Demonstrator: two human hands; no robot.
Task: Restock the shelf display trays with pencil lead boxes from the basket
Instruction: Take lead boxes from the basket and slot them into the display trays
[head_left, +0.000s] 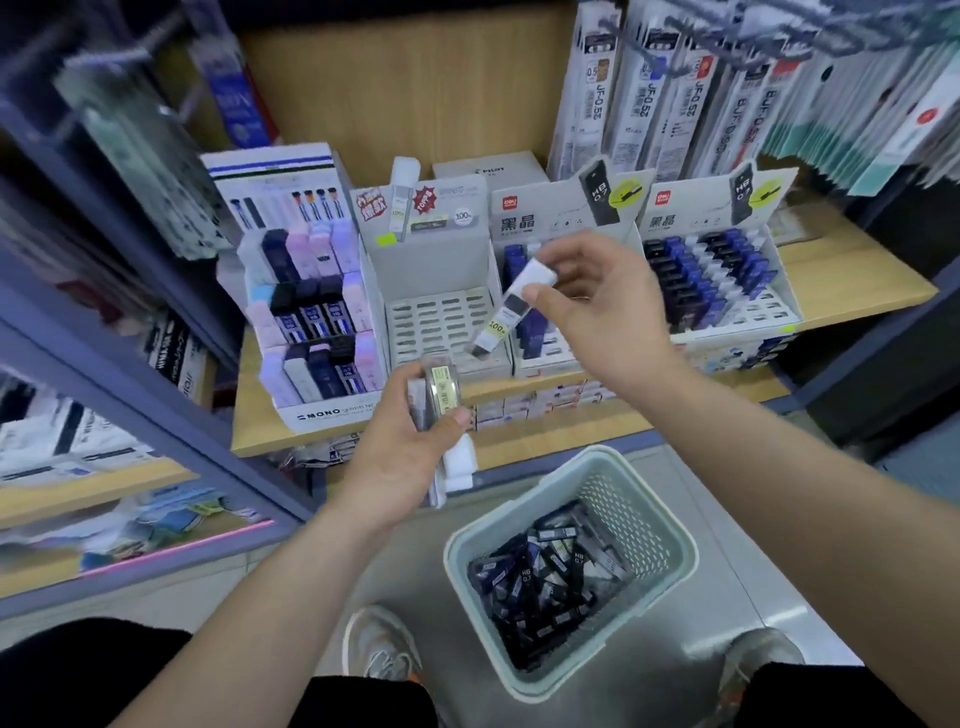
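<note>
Wooden shelf (857, 280): at its front edge a grey slotted tray (441, 317); the right hand (608, 306) pinches one lead box (506, 312) above it, likely to slot in; the left hand (400, 447) grips spares (441, 392)

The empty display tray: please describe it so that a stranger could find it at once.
On the wooden shelf stand four display trays in a row. The empty display tray is second from the left, pale grey. Alone among them, its slotted floor is bare; its neighbours hold boxes.
</note>
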